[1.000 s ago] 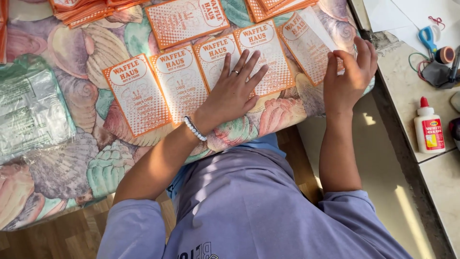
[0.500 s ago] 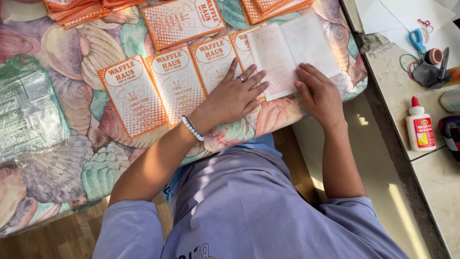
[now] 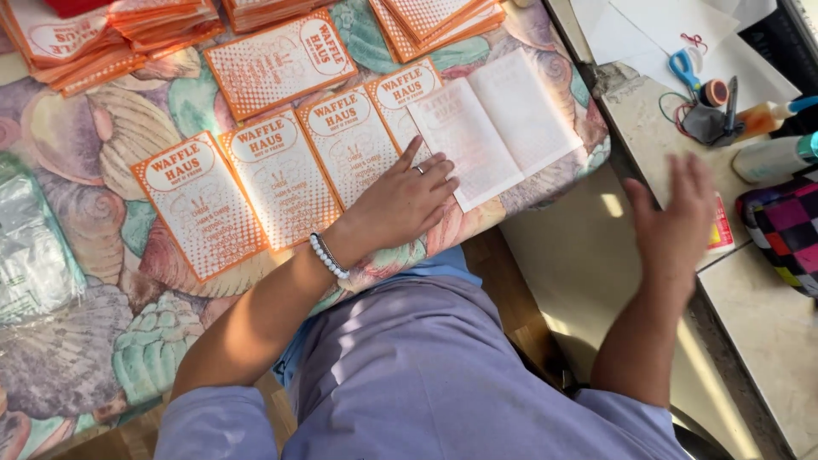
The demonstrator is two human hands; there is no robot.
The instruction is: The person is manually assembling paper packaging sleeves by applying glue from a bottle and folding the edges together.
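left hand [image 3: 400, 200]: flat, fingers spread, pressing white sheet [image 3: 494, 123] edge | right hand [image 3: 677, 221]: open, empty, blurred, well right of sheet

Orange-printed paper sleeves stacked in piles [image 3: 128, 30] along the far edge of the shell-patterned cloth [image 3: 85, 221]. Clear plastic bags [image 3: 30, 247] lying at the left. On the stone-topped side desk [image 3: 767, 332]: blue-handled scissors [image 3: 686, 68], white glue bottle [image 3: 767, 158], checkered multicolour pouch [image 3: 788, 234], sheets of white paper [image 3: 656, 21].
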